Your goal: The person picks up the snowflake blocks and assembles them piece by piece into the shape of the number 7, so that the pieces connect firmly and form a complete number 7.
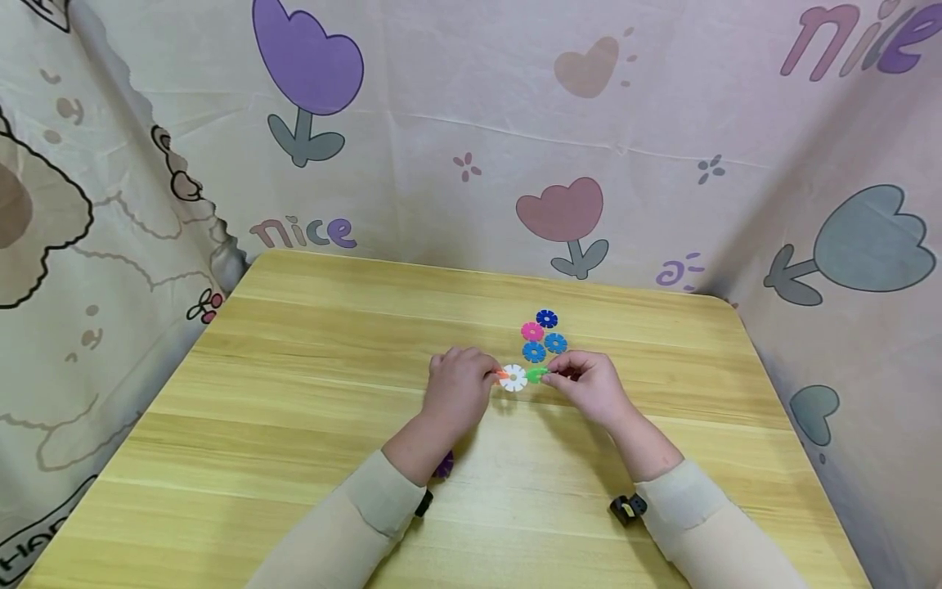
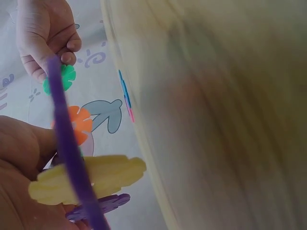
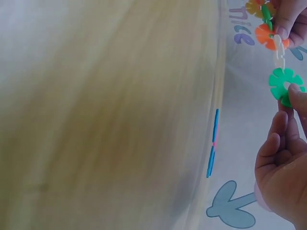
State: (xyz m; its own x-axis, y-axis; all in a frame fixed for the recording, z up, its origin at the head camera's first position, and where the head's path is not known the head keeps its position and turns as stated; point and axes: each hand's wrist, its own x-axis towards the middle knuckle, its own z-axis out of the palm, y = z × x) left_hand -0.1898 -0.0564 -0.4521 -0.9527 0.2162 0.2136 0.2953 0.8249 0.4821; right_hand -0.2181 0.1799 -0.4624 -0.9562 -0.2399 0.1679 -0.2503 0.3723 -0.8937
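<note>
Above the table my left hand (image 1: 458, 391) pinches an orange notched plastic disc (image 3: 268, 36). My right hand (image 1: 594, 388) pinches a green disc (image 3: 286, 86) between thumb and finger. A white disc (image 1: 513, 378) sits between the two hands, edge to edge with both colours and apparently slotted into them. Beyond the orange disc, more linked discs run under my left palm: a yellow one (image 2: 115, 175) and purple ones (image 2: 76, 167) show in the left wrist view. A purple disc (image 1: 444, 465) peeks out beside my left wrist; my palm hides the rest.
Past my hands, a few loose discs lie on the wooden table (image 1: 294, 343): a dark blue one (image 1: 547, 319), a pink one (image 1: 532, 331) and two lighter blue ones (image 1: 534, 352). A patterned cloth (image 1: 427, 98) hangs behind the table and at both sides.
</note>
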